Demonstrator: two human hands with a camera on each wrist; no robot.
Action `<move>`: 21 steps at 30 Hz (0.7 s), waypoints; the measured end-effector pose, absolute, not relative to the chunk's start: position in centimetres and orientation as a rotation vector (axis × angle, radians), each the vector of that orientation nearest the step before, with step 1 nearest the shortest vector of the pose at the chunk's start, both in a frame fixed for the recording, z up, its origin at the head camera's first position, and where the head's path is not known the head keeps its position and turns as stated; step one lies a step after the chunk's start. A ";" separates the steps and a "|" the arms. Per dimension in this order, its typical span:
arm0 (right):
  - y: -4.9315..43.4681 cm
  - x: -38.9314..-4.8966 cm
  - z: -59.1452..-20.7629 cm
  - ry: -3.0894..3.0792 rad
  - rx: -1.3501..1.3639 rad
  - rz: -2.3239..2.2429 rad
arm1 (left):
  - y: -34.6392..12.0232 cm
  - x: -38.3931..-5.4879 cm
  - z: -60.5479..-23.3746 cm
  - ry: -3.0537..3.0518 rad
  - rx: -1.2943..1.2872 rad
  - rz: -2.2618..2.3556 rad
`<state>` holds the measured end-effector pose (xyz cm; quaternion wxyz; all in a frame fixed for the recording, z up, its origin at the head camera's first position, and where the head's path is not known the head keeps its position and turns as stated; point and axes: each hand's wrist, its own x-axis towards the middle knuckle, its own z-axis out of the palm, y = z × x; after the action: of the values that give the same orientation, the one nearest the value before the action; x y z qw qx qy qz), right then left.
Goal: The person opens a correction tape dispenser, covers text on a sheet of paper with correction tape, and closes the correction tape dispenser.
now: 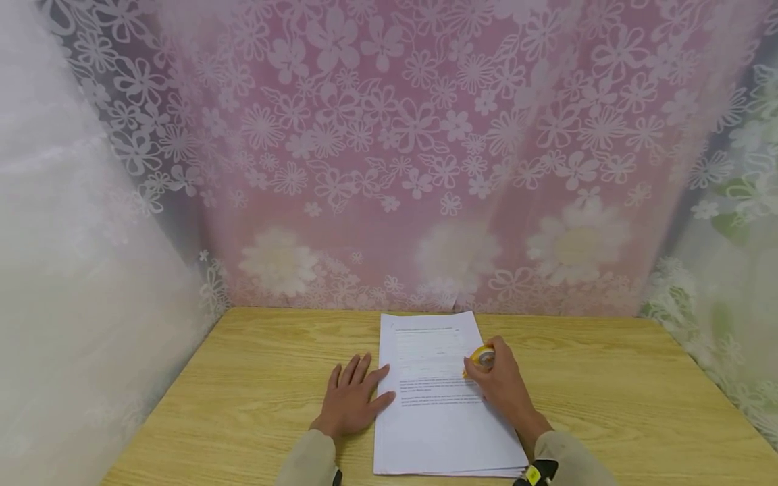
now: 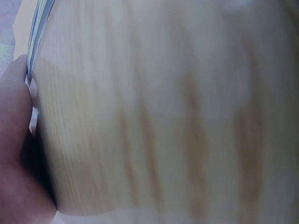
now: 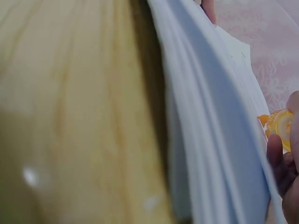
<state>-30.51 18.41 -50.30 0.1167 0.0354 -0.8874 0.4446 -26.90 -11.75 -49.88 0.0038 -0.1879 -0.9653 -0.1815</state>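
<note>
A stack of white printed paper [image 1: 446,442] lies on the wooden table, its edge showing several layers in the right wrist view. My right hand [image 1: 507,386] grips a yellow-orange correction tape dispenser [image 1: 484,356], thumb on one side and fingers on the other. Its orange tip [image 3: 263,120] points at the sheet near the right end of the text lines. With fingers spread, my left hand [image 1: 348,399] rests on the table at the stack's left edge, thumb and index fingertip on the margin. Printed lines in the upper half look faint or partly covered; two darker paragraphs sit below.
The light wood table [image 1: 261,378] extends to both sides of the stack. A pink flowered curtain [image 1: 389,169] hangs behind the far edge, with pale sheeting [image 1: 79,270] on the left. A dark band [image 1: 537,471] with a yellow patch sits at my right cuff.
</note>
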 end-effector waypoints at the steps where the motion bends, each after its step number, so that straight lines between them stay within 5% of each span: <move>1: 18.5 -30.5 -50.3 -2.592 0.099 1.291 | -11.7 -26.9 -50.0 -3.022 -0.592 -0.576; 21: 19.1 -30.2 -50.3 -2.539 0.009 1.284 | -12.0 -27.9 -52.3 -2.977 -0.576 -0.606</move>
<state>-30.17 19.08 -50.33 0.1475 0.0031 -0.8826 0.4464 -27.92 -12.01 -52.28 0.0246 -0.1862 -0.9624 -0.1960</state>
